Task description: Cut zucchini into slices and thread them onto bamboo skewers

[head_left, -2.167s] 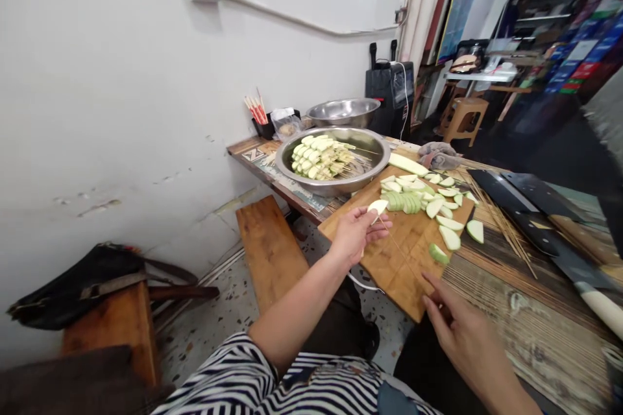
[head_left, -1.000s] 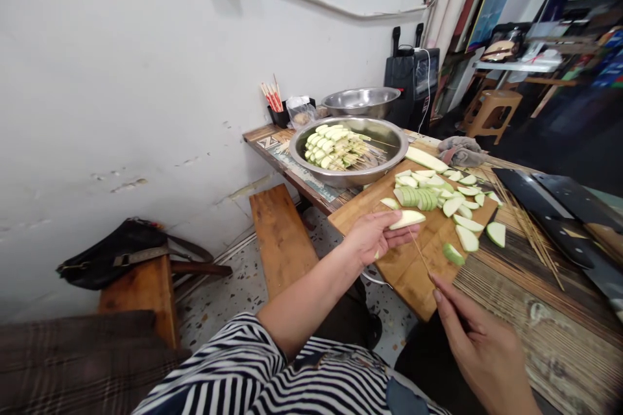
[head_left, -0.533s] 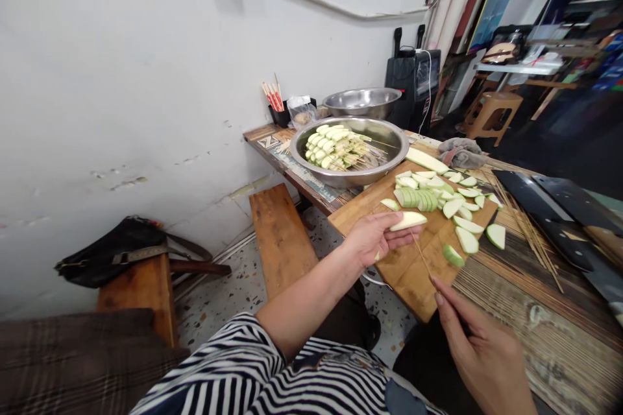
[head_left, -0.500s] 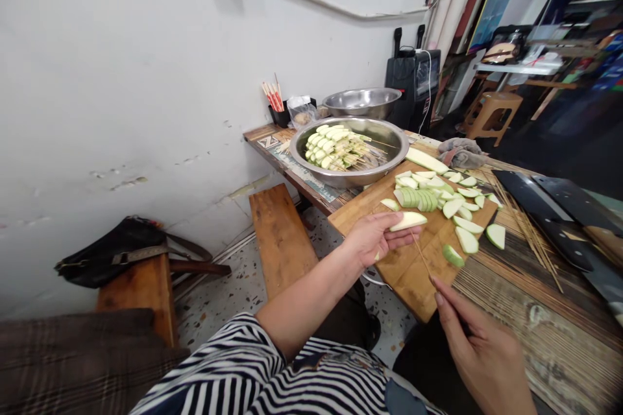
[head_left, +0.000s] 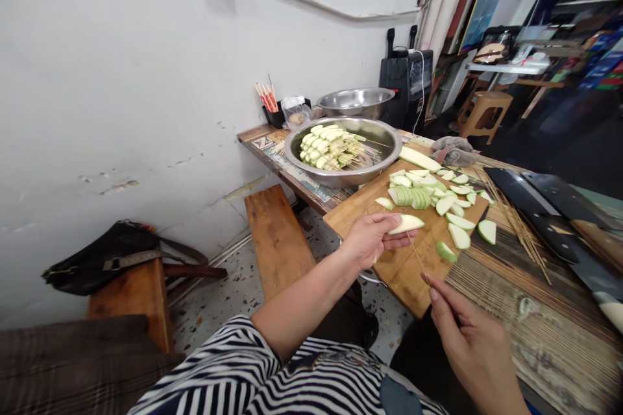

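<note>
My left hand [head_left: 374, 240] pinches a pale green-edged vegetable slice [head_left: 407, 224] over the near left part of the wooden cutting board [head_left: 399, 272]. Between the thumb and fingers of my right hand [head_left: 467, 324] is a thin wooden skewer [head_left: 417, 255], whose far tip reaches the slice; whether it has pierced it I cannot tell. Several cut slices [head_left: 460, 237] lie on the board, some in a fanned row [head_left: 409, 197]. Behind the board, a metal basin [head_left: 341, 178] holds a pile of skewered slices [head_left: 326, 146].
Loose skewers [head_left: 525, 233] and dark-bladed knives [head_left: 530, 207] lie right of the board. A grey cloth [head_left: 455, 150], a second metal basin [head_left: 357, 100] and a black speaker [head_left: 406, 87] are farther back. A wooden bench [head_left: 277, 240] stands left of the table.
The whole view has shifted slightly, moving the scene a little to the left. My hands keep nearly the same hold on the slice and the skewer.
</note>
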Demonstrator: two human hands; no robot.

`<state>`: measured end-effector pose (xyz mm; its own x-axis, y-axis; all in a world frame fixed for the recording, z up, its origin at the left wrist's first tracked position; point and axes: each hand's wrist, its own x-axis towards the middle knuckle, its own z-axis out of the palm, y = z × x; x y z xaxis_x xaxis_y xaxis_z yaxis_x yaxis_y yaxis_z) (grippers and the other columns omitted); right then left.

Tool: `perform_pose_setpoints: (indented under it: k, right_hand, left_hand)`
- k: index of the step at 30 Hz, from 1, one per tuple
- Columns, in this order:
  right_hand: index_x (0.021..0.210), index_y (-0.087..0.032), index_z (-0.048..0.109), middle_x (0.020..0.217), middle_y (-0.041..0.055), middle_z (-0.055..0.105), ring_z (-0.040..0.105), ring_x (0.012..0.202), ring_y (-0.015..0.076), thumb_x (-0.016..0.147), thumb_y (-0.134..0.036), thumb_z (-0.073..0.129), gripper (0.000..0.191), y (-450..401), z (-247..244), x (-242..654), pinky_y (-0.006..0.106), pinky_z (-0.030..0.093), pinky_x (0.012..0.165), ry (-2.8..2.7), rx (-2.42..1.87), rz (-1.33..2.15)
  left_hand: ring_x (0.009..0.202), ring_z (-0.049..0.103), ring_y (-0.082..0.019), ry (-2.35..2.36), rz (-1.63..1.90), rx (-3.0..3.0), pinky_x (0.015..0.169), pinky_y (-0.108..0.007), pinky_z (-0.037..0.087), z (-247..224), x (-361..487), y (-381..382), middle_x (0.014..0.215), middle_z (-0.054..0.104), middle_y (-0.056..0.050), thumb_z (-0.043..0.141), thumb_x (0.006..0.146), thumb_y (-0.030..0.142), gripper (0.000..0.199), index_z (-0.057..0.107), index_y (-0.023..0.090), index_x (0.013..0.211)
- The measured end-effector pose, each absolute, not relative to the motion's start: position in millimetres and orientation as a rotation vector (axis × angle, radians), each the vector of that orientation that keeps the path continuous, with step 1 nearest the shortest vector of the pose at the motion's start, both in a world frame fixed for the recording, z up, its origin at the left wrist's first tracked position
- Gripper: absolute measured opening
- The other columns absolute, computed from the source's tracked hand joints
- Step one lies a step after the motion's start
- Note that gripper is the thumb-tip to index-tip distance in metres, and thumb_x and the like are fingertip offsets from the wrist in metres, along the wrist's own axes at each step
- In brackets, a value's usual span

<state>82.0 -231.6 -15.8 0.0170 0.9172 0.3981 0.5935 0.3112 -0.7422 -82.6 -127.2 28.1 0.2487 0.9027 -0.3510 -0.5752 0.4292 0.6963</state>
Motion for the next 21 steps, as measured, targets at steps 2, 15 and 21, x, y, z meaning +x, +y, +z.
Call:
perform_pose_setpoints:
  k: [2,15,21]
  right_hand:
    - [0.106,-0.016,0.072,0.074,0.0072,0.072,0.063,0.054,0.0151,0.089,-0.042,0.055,0.036,-231,-17,80,0.020,0.050,0.047,-1.582,-1.426,0.593]
    - [0.096,-0.017,0.063,0.051,-0.0106,0.035,0.023,0.027,-0.0003,0.085,-0.044,0.067,0.030,-228,-12,53,0.011,0.016,0.029,-0.744,-1.021,1.591]
    - [0.090,-0.014,0.065,0.049,-0.0104,0.036,0.020,0.027,-0.0017,0.083,-0.037,0.071,0.024,-225,-4,57,0.010,0.021,0.027,-0.569,-0.886,1.784]
  left_hand:
    - [0.074,0.071,-0.019,0.812,1.056,0.483,0.085,-0.038,0.056,28,-82,-128,0.091,0.072,-0.016,0.059,0.085,0.008,0.010,0.069,0.006,0.086]
    - [0.080,0.071,-0.021,0.650,1.079,0.382,0.089,-0.041,0.055,22,-78,-124,0.086,0.072,-0.012,0.051,0.091,0.011,0.011,0.061,0.008,0.088]
    - [0.074,0.071,-0.019,0.707,1.141,0.408,0.088,-0.039,0.054,21,-74,-125,0.082,0.072,-0.013,0.054,0.088,0.008,0.008,0.061,0.007,0.085]
